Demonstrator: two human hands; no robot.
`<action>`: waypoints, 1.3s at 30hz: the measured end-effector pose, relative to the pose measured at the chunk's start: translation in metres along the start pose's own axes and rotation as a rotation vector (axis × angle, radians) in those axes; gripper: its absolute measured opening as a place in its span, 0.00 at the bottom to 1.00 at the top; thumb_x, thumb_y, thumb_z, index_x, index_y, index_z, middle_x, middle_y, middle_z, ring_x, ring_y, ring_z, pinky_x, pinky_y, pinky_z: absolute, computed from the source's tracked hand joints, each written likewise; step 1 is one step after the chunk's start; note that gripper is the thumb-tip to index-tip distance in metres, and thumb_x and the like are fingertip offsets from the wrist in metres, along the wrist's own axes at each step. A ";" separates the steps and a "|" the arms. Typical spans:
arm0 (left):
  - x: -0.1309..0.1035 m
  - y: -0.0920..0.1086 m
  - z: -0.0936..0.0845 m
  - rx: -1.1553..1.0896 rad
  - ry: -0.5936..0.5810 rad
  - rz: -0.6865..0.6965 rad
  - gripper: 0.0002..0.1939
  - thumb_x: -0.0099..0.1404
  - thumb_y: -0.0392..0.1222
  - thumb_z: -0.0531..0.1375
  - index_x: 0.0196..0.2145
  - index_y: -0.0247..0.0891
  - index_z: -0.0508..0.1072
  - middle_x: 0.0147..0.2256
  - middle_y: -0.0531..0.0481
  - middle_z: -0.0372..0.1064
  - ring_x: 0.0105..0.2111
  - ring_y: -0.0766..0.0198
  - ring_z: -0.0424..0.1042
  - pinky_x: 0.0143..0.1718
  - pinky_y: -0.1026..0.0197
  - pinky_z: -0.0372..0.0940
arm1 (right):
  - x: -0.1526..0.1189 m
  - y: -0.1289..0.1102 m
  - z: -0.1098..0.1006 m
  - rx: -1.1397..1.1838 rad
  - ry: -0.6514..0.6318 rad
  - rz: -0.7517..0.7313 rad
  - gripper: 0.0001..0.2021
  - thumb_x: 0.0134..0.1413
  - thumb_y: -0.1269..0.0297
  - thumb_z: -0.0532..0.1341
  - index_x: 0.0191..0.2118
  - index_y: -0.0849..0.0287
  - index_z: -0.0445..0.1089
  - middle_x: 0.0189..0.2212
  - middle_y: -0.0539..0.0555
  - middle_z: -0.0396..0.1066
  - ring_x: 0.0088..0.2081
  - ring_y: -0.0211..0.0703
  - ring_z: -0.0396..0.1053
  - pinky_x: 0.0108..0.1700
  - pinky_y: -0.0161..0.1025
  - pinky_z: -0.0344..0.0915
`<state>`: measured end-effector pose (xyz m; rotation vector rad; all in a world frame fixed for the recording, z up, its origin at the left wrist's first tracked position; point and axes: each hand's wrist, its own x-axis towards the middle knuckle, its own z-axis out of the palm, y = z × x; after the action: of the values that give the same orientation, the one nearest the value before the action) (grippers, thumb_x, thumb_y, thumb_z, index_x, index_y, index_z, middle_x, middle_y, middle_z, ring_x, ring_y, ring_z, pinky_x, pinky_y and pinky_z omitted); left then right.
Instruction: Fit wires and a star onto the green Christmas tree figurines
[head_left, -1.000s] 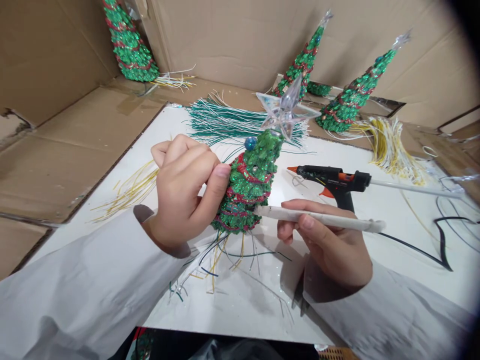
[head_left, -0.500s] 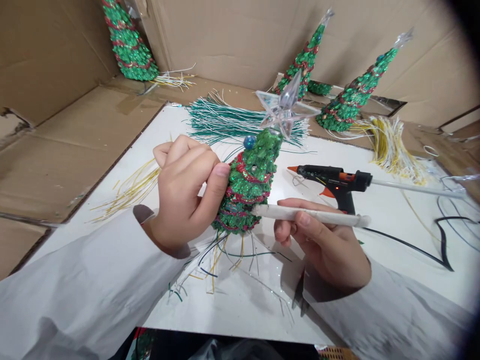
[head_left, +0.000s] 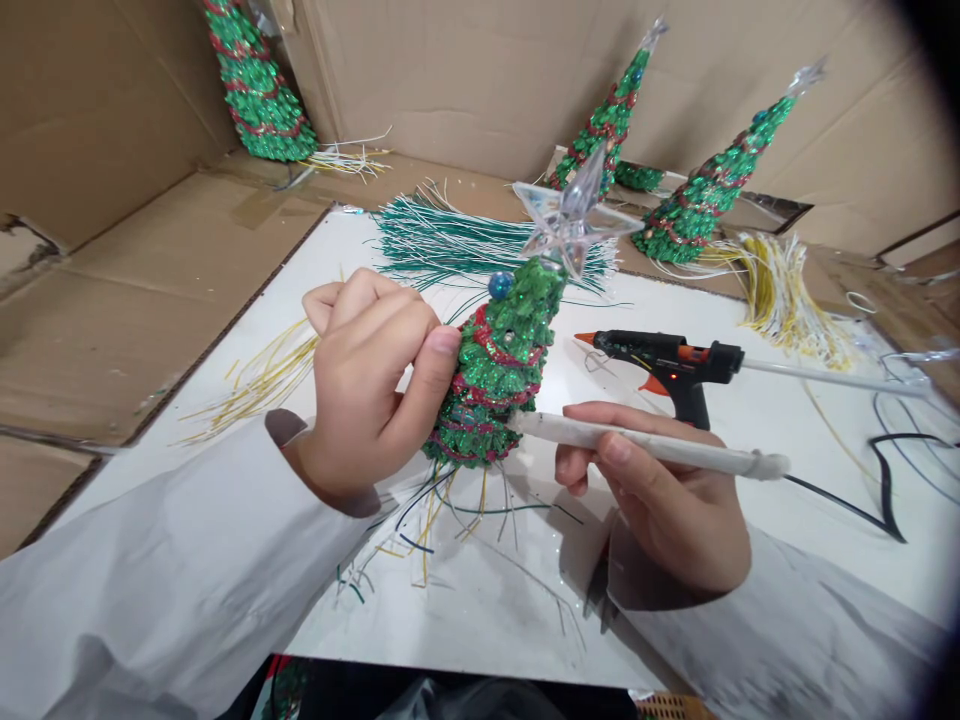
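A small glittery green Christmas tree [head_left: 499,375] tilts in front of me, ringed by red garland, with a blue ball and a clear star [head_left: 574,220] at its tip. My left hand [head_left: 375,375] is closed at its left side, thumb against the branches; the other fingertips are hidden. Between the thumb and fingers of my right hand [head_left: 667,500] lies a thin white stick [head_left: 667,446], whose left end touches the lower right of the tree. Green, yellow and white wires [head_left: 450,510] spread out from under the tree's base.
A black glue gun [head_left: 664,360] with an orange nozzle lies right of the tree, its light lit. Behind are a bundle of green and white wires [head_left: 450,238] and more trees [head_left: 697,190] by cardboard walls. Yellow-white wires [head_left: 787,300] lie at the right.
My right hand has shifted slightly right and down. The white stick now slants more, its far end lower and further right. My left hand and the tree have barely moved.
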<state>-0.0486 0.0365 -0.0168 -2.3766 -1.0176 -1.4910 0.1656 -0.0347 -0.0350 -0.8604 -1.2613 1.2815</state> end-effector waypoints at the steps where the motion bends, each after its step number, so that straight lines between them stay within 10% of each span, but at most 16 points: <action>1: 0.000 0.000 0.000 -0.004 0.003 -0.007 0.15 0.71 0.38 0.49 0.25 0.42 0.57 0.21 0.53 0.58 0.29 0.59 0.61 0.34 0.51 0.48 | 0.000 0.000 0.000 -0.004 -0.005 0.001 0.10 0.62 0.63 0.61 0.47 0.49 0.77 0.27 0.50 0.77 0.28 0.38 0.72 0.30 0.36 0.72; 39: 0.001 -0.001 0.001 -0.015 0.022 -0.002 0.15 0.70 0.38 0.50 0.24 0.42 0.58 0.20 0.54 0.58 0.28 0.59 0.61 0.33 0.52 0.47 | -0.001 0.002 0.001 -0.091 0.005 -0.111 0.11 0.62 0.67 0.61 0.47 0.50 0.77 0.28 0.52 0.78 0.28 0.39 0.73 0.30 0.37 0.72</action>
<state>-0.0486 0.0382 -0.0164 -2.3642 -1.0072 -1.5279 0.1643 -0.0361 -0.0370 -0.8446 -1.3530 1.1408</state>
